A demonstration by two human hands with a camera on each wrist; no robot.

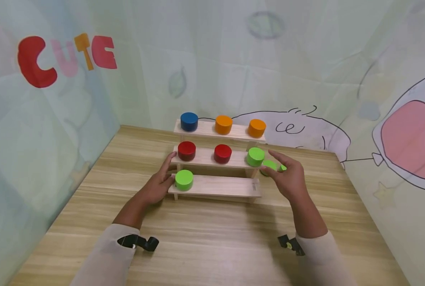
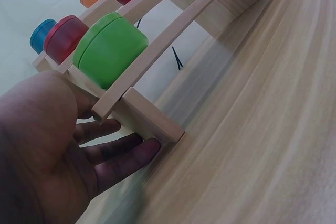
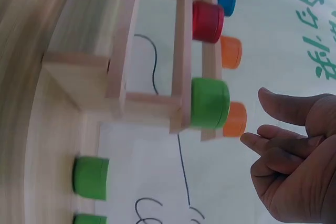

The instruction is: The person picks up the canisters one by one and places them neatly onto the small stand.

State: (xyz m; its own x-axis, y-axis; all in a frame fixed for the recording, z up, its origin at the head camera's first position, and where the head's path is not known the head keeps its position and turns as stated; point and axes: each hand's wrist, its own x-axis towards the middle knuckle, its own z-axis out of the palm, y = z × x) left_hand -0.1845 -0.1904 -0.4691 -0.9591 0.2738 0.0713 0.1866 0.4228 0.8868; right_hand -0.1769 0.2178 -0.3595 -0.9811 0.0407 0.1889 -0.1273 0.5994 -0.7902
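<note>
A three-step wooden shelf (image 1: 217, 186) stands on the table. Its top step carries a blue cylinder (image 1: 189, 121) and two orange ones (image 1: 223, 124). Two red cylinders (image 1: 186, 151) and a green one (image 1: 255, 156) sit on the middle step. Another green cylinder (image 1: 184, 179) is at the left of the bottom step. My left hand (image 1: 162, 180) lies with straight fingers (image 2: 123, 158) against the shelf's left leg (image 2: 152, 121) and holds nothing. My right hand (image 1: 285, 171) hovers empty beside the shelf's right end, fingers (image 3: 273, 142) loosely bent, close to the middle-step green cylinder (image 3: 210, 102).
Two more green cylinders (image 3: 90, 177) lie on the table right of the shelf, partly hidden by my right hand in the head view. The wooden table (image 1: 212, 238) is walled by printed fabric at the back and both sides.
</note>
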